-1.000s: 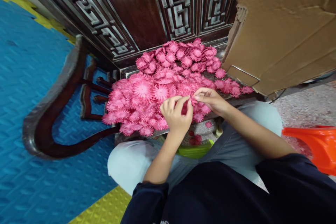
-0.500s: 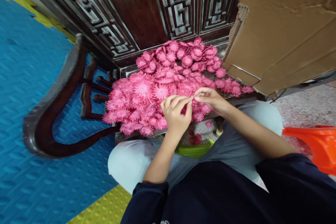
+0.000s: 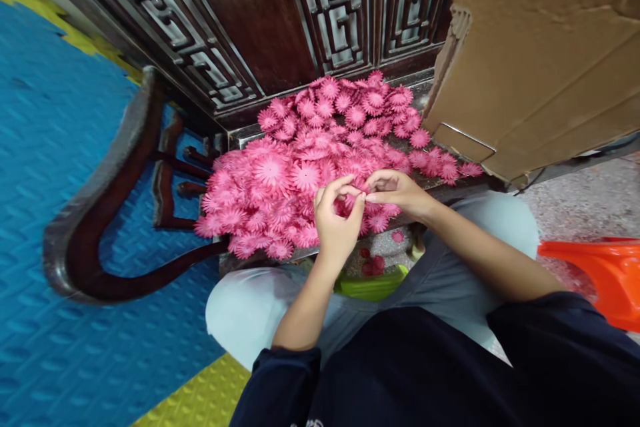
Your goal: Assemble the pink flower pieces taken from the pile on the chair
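My left hand (image 3: 337, 217) is in a pinch, its thumb and forefinger curled into a ring. Against its fingertips, my right hand (image 3: 397, 193) pinches too. Between them is a small pink flower piece, mostly hidden by the fingers, so its exact shape is unclear. Just beyond and below both hands spreads a big heap of pink artificial flower heads (image 3: 273, 173) with thin pointed petals, some lying flat and stacked on each other. They cover much of the dark wooden seat (image 3: 405, 143).
A curved wooden armrest (image 3: 75, 247) rises at the left, and a carved backrest (image 3: 260, 13) behind the heap. A large cardboard box (image 3: 540, 80) stands on the right. Below are a green plastic item (image 3: 370, 287) between the knees and an orange plastic item (image 3: 600, 273) on the floor.
The left hand has shifted slightly right, and its fingers are more curled. The fingertips of both hands now meet a little lower, and the pink piece between them shows less.
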`<state>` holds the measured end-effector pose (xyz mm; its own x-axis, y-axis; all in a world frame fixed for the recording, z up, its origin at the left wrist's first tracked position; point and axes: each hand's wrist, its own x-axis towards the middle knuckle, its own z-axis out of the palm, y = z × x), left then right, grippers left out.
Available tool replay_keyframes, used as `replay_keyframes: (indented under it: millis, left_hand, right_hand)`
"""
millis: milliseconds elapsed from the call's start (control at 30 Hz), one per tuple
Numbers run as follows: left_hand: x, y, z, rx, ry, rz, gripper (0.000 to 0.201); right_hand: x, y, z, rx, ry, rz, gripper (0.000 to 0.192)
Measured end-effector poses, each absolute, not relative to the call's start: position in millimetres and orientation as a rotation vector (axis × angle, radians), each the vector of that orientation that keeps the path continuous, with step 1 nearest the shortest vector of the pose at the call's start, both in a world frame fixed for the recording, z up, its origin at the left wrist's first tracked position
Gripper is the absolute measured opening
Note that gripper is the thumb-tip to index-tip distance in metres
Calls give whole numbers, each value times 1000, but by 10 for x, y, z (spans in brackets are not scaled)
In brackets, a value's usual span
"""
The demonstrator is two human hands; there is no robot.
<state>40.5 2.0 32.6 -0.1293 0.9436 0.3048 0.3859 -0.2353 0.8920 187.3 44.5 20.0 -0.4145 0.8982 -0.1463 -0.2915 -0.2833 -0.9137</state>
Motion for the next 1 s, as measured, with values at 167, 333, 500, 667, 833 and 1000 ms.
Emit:
replay_keyframes:
  millis: [167, 333, 500, 667, 833, 1000]
  left_hand:
    - [369, 32, 363, 1456, 1358, 1451, 21]
    - [322, 23, 375, 1370, 1354, 1579, 16]
    - [334, -43, 424, 1387, 1440, 1730, 13]
    - [240, -34, 455, 1617, 1619, 2027, 7]
    - [252, 130, 126, 2122, 1807, 1724, 6]
    - [378, 230, -161, 2166, 1817, 1453, 11]
  right_hand:
    - [1886, 464, 171, -918, -1128, 1777, 19]
    - [1905, 490, 178, -941, -1124, 1743, 18]
    - [1970, 543, 151, -980, -1111, 1737, 22]
    - [2079, 636, 54, -1175, -887, 1631, 27]
    - [2099, 660, 74, -1201, -791, 1621, 27]
    - [2116, 683, 71, -1220, -732, 1588, 28]
